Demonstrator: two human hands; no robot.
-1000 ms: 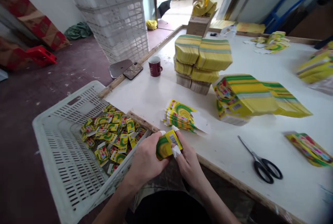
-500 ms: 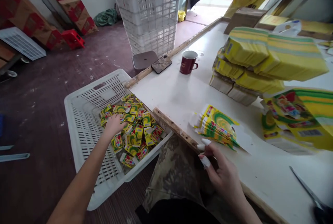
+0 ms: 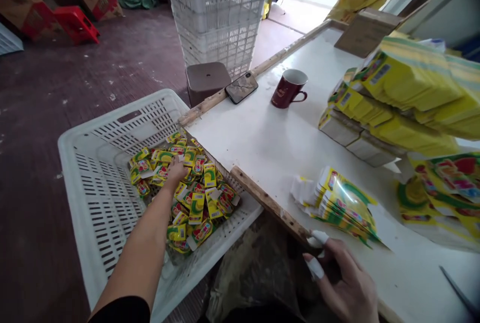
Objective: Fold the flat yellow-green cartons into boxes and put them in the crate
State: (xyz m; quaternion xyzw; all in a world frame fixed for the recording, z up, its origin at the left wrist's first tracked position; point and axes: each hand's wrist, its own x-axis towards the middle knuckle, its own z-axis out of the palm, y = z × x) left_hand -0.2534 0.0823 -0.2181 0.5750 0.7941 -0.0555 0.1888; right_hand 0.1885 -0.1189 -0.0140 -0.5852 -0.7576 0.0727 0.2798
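My left hand [image 3: 177, 170] reaches into a white plastic crate [image 3: 84, 168], on top of a heap of small yellow-green printed boxes [image 3: 197, 205]. Its fingers look stretched out over the boxes, though the tips are partly lost among them. My right hand [image 3: 347, 278] is at the wooden edge of the white table [image 3: 243, 138], holding nothing. White coverings wrap its thumb and fingertips, and thumb and forefinger are apart. Just beyond it lies a fanned stack of flat printed cartons [image 3: 343, 203].
A maroon mug [image 3: 287, 90] and a phone [image 3: 242, 87] are on the table. Bundled yellow cartons [image 3: 408, 83] are piled at right, with scissors [image 3: 459, 290] nearer. A brown stool [image 3: 208, 80] and stacked white crates [image 3: 219, 18] stand beyond the table's left edge.
My left hand has moved right and farther in over the boxes, and the arm reaches deeper. The view has shifted. My right hand stays by the table edge, thumb and forefinger apart.
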